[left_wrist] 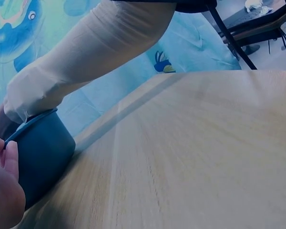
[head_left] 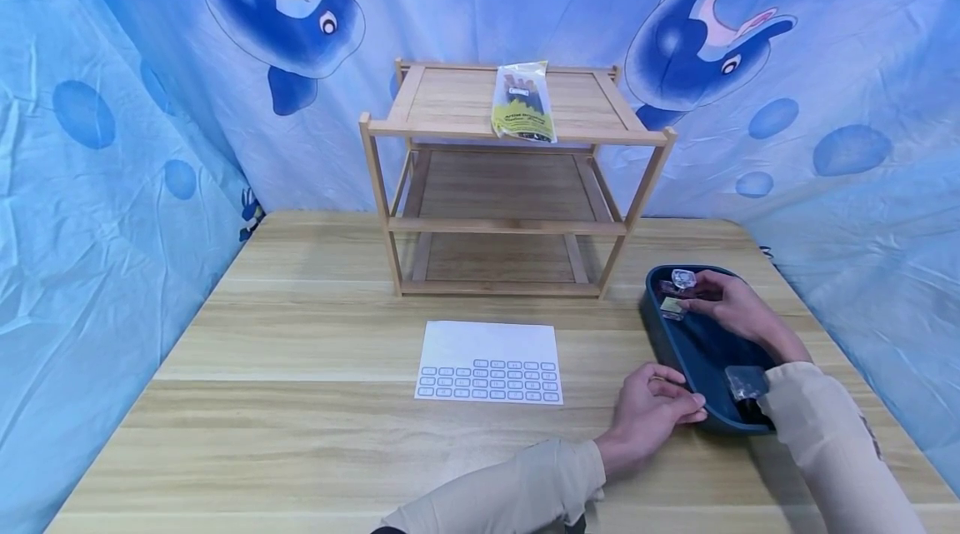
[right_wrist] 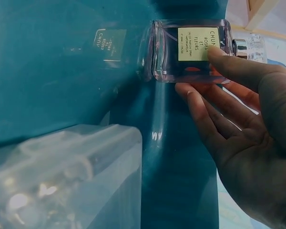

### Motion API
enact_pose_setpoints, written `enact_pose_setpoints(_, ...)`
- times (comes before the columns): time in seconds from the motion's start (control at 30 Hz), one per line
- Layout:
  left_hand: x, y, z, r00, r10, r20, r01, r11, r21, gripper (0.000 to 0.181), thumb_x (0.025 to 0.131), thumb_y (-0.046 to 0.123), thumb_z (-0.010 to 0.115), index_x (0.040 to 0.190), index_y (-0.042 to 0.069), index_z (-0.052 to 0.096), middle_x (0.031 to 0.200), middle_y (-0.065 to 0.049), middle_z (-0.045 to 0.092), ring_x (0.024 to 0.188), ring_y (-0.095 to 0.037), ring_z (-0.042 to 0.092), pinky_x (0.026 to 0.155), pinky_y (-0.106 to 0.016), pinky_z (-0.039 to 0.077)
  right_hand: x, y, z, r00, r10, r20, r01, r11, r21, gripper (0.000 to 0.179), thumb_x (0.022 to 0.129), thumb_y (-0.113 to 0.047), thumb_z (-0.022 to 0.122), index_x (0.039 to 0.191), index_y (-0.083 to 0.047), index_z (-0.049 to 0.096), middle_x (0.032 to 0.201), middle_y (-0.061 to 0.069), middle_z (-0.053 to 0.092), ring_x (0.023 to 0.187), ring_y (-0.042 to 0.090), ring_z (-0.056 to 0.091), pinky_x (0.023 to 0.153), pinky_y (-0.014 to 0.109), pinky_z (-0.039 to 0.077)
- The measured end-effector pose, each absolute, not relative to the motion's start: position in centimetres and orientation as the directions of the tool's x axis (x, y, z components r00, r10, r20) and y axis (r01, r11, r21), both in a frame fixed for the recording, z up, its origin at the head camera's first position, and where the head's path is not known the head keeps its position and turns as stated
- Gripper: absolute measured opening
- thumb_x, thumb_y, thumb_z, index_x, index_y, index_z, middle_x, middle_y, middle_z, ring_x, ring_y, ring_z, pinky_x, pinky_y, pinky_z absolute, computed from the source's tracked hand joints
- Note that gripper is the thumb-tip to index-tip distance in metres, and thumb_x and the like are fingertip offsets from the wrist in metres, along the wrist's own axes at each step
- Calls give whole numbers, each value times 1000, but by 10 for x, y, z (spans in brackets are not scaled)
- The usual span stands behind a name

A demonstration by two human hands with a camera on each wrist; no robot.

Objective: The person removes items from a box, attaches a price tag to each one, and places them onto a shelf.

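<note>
A dark teal bin (head_left: pixel 662 344) with rounded corners stands at the right of the table. Inside its far end, my right hand (head_left: pixel 738 313) holds a perfume bottle (right_wrist: pixel 195 45) between thumb and fingers. The bottle is clear glass with purplish liquid, a yellow label and a faceted clear cap (head_left: pixel 683 278). My left hand (head_left: pixel 648 409) pinches the bin's near-left rim, its thumb and fingertips showing there in the left wrist view. A clear plastic box (head_left: pixel 746 382) lies in the near end of the bin, partly hidden by my right sleeve.
A three-tier wooden rack (head_left: pixel 517 226) stands at the back centre with a bagged brush set (head_left: pixel 523 105) on top. A white sheet with rows of small printed boxes (head_left: pixel 489 359) lies mid-table. Blue dolphin-print curtains (head_left: pixel 97 267) enclose the table.
</note>
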State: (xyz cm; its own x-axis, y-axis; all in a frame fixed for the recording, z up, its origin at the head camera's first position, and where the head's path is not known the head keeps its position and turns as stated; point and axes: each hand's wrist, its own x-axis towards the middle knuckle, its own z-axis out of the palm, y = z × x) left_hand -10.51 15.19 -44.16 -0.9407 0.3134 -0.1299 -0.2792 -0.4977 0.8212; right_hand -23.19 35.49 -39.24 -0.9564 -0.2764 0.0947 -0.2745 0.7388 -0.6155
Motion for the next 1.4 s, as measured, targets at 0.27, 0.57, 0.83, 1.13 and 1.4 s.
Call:
enact_pose_setpoints(0.27,-105,151,-441,-938,318,-135,-288,-503,815,28,86,-20,69,99,4,62,82,-10,67,71,-18,72,70,-27,63,-230,359,-393,-956,-258,142,-289,729,-620,21,99,-6,70,113,8,61,103,20,71,86,6,64,70,16,53)
enact_pose_setpoints(0.57,-105,152,-439,-940,299,-164,-298,-483,824,28,86,-19,70,98,5,62,82,-10,67,70,-18,71,69,-27,63,-227,363,-392,-951,-247,187,-309,724,-617,19,99,-6,70,111,6,62,99,18,72,83,3,64,68,15,51)
enact_pose_setpoints(0.83,-104,152,-440,-940,308,-148,-290,-490,822,28,86,-20,69,99,4,62,83,-10,67,71,-20,72,70,-27,63,-224,362,-382,-952,-237,196,-307,752,-584,18,100,-9,68,111,5,63,100,17,72,82,8,65,66,19,51)
enact_pose_setpoints(1.13,-103,154,-442,-947,298,-119,-267,-526,808,29,85,-21,69,98,3,61,81,-10,64,72,-23,73,70,-27,63,-221,361,-371,-946,-245,212,-323,746,-582,19,102,-10,67,112,5,64,97,16,72,81,19,68,63,21,51)
enact_pose_setpoints(1.4,-101,155,-440,-950,288,-119,-270,-569,777,29,83,-23,67,97,2,61,80,-10,63,66,-16,68,68,-25,62,-219,360,-360,-940,-252,229,-339,754,-563,20,101,-9,68,115,5,66,101,18,73,83,9,67,65,17,51)
